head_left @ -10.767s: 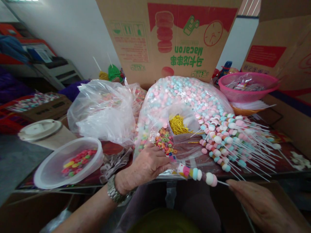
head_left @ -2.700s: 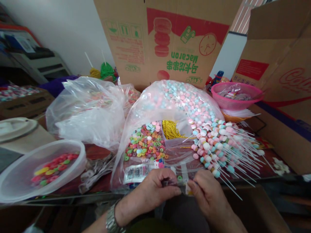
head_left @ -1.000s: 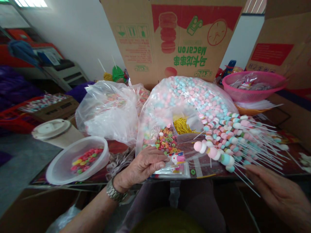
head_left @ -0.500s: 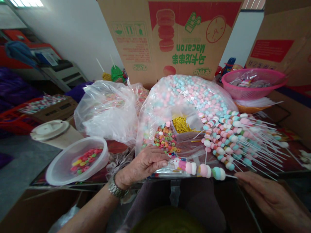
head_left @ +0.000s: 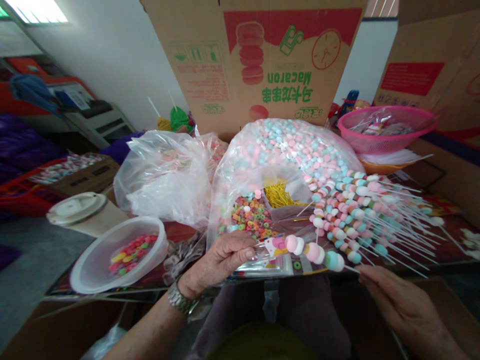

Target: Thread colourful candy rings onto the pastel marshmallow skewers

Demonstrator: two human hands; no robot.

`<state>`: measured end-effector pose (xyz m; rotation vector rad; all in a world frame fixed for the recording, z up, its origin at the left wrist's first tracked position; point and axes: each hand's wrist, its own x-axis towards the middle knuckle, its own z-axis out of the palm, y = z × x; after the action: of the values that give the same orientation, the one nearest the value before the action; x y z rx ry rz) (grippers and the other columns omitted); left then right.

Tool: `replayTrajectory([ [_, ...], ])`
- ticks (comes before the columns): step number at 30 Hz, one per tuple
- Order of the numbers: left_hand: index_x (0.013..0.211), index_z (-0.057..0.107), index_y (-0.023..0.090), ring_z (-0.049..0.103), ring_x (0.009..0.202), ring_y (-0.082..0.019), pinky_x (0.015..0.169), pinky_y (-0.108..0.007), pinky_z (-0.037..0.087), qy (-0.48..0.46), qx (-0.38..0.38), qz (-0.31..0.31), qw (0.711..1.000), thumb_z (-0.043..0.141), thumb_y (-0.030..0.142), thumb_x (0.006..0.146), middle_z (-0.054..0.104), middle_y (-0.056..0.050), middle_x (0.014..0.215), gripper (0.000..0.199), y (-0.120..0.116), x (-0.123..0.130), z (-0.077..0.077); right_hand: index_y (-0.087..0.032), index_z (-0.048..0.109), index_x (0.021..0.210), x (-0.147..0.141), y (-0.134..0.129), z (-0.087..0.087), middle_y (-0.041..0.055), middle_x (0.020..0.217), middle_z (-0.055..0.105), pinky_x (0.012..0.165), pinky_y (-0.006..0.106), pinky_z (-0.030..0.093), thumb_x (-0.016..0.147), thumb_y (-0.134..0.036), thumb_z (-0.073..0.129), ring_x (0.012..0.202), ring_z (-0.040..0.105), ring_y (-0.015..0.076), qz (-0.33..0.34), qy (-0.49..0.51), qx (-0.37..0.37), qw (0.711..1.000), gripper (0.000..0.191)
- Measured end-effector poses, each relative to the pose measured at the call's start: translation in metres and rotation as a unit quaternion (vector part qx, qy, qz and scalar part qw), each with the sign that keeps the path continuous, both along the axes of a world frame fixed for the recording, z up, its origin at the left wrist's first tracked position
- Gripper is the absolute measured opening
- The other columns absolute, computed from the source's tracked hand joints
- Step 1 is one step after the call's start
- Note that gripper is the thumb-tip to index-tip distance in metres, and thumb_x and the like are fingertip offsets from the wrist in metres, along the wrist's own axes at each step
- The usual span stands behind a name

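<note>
My left hand [head_left: 228,255], with a metal watch [head_left: 180,296] on its wrist, pinches the end of a small clear printed plastic sleeve [head_left: 276,245]. The tip of a marshmallow skewer [head_left: 315,253] meets the sleeve's printed part; how far it reaches inside I cannot tell. Pink, white, blue and green marshmallows are threaded along it. At the other end, my right hand [head_left: 403,300] grips the white stick between thumb and fingers. Below the skewer lies a stack of flat printed sleeves [head_left: 262,266], with a green candy ring [head_left: 297,265] beside it.
A big plastic bag of marshmallows [head_left: 296,145] stands behind, with ring candies [head_left: 251,215] and gold twist ties [head_left: 279,195] in front. Finished skewers [head_left: 360,215] pile up right. Left are a candy bowl [head_left: 88,267], lidded cup [head_left: 86,212] and plastic bag [head_left: 165,175]; pink basket [head_left: 386,142] back right.
My right hand and the stick have shifted slightly left, and the skewer slopes a little more. More of the printed sleeve shows beyond my left fingers. The green candy ring has come into sight.
</note>
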<state>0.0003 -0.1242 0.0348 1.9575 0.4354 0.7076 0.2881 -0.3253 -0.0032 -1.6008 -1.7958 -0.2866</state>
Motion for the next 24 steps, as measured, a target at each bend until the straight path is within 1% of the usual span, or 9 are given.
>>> replayTrajectory([
  [5, 0.091, 0.068, 0.016, 0.060, 0.076, -0.016, 0.074, -0.027, 0.043, 0.085, 0.146, -0.078, 0.982, 0.045, 0.031, 0.093, 0.069, -0.007, 0.082, 0.027, 0.008, -0.001, 0.001, -0.022, 0.065, 0.096, 0.004, -0.006, 0.001, 0.0028, 0.082, 0.074, 0.069, 0.017, 0.056, 0.087, -0.020, 0.049, 0.071, 0.071, 0.0143, 0.050, -0.017, -0.029, 0.998, 0.019],
  [10, 0.101, 0.067, 0.018, 0.059, 0.079, -0.016, 0.076, -0.028, 0.040, 0.164, 0.238, -0.136, 0.948, 0.044, 0.029, 0.093, 0.068, -0.007, 0.084, 0.026, 0.013, 0.013, 0.008, -0.023, 0.067, 0.096, -0.002, -0.006, 0.005, 0.0029, 0.086, 0.073, 0.067, 0.017, 0.055, 0.087, -0.021, 0.047, 0.075, 0.070, 0.0146, 0.063, 0.038, -0.139, 0.988, 0.022],
  [14, 0.092, 0.069, 0.019, 0.058, 0.077, -0.017, 0.079, -0.030, 0.038, 0.185, 0.248, -0.132, 0.942, 0.046, 0.032, 0.092, 0.068, -0.005, 0.078, 0.026, 0.017, 0.025, 0.003, -0.023, 0.064, 0.093, -0.022, 0.003, 0.000, 0.0030, 0.086, 0.071, 0.066, 0.018, 0.053, 0.090, -0.024, 0.042, 0.078, 0.067, 0.0141, 0.055, 0.145, -0.252, 0.955, 0.023],
  [16, 0.089, 0.070, 0.022, 0.057, 0.083, -0.020, 0.085, -0.033, 0.037, 0.160, 0.229, -0.070, 0.958, 0.058, 0.035, 0.085, 0.068, -0.005, 0.082, 0.018, 0.019, 0.028, -0.005, -0.021, 0.062, 0.085, -0.033, 0.007, -0.005, 0.0022, 0.078, 0.068, 0.063, 0.019, 0.050, 0.091, -0.029, 0.040, 0.071, 0.064, 0.0138, 0.056, 0.219, -0.288, 0.931, 0.024],
  [17, 0.091, 0.070, 0.023, 0.056, 0.091, -0.023, 0.088, -0.035, 0.036, 0.130, 0.207, -0.004, 0.970, 0.066, 0.036, 0.078, 0.068, -0.006, 0.090, 0.019, 0.018, 0.029, -0.010, -0.021, 0.060, 0.081, -0.039, 0.009, -0.009, 0.0015, 0.074, 0.065, 0.061, 0.019, 0.049, 0.092, -0.033, 0.039, 0.068, 0.062, 0.0136, 0.052, 0.261, -0.298, 0.917, 0.026],
  [19, 0.104, 0.065, 0.025, 0.048, 0.111, -0.028, 0.095, -0.037, 0.034, 0.028, 0.127, 0.184, 0.974, 0.080, 0.034, 0.061, 0.063, -0.008, 0.112, 0.046, 0.012, 0.033, -0.021, -0.020, 0.056, 0.074, -0.050, 0.013, -0.020, -0.0005, 0.065, 0.058, 0.054, 0.019, 0.044, 0.092, -0.040, 0.038, 0.060, 0.056, 0.0125, 0.039, 0.345, -0.309, 0.885, 0.032],
  [21, 0.114, 0.057, 0.025, 0.042, 0.121, -0.028, 0.097, -0.035, 0.035, -0.112, -0.018, 0.333, 0.936, 0.084, 0.030, 0.054, 0.055, -0.007, 0.125, 0.066, 0.000, 0.039, -0.031, -0.020, 0.051, 0.069, -0.063, 0.015, -0.033, -0.0032, 0.057, 0.049, 0.046, 0.018, 0.038, 0.092, -0.046, 0.038, 0.052, 0.048, 0.0105, 0.034, 0.424, -0.323, 0.845, 0.037],
  [22, 0.115, 0.054, 0.026, 0.045, 0.120, -0.026, 0.095, -0.033, 0.038, -0.179, -0.115, 0.354, 0.911, 0.083, 0.030, 0.057, 0.054, -0.006, 0.125, 0.065, -0.006, 0.043, -0.034, -0.019, 0.049, 0.068, -0.070, 0.016, -0.039, -0.0045, 0.055, 0.045, 0.043, 0.018, 0.034, 0.092, -0.048, 0.038, 0.047, 0.044, 0.0091, 0.039, 0.459, -0.333, 0.823, 0.039],
  [24, 0.106, 0.056, 0.022, 0.056, 0.107, -0.023, 0.085, -0.031, 0.046, -0.264, -0.334, 0.316, 0.848, 0.077, 0.034, 0.066, 0.060, -0.006, 0.114, 0.047, -0.016, 0.053, -0.037, -0.019, 0.048, 0.068, -0.086, 0.020, -0.046, -0.0060, 0.053, 0.042, 0.040, 0.018, 0.028, 0.091, -0.049, 0.039, 0.043, 0.036, 0.0070, 0.062, 0.511, -0.352, 0.782, 0.040],
])
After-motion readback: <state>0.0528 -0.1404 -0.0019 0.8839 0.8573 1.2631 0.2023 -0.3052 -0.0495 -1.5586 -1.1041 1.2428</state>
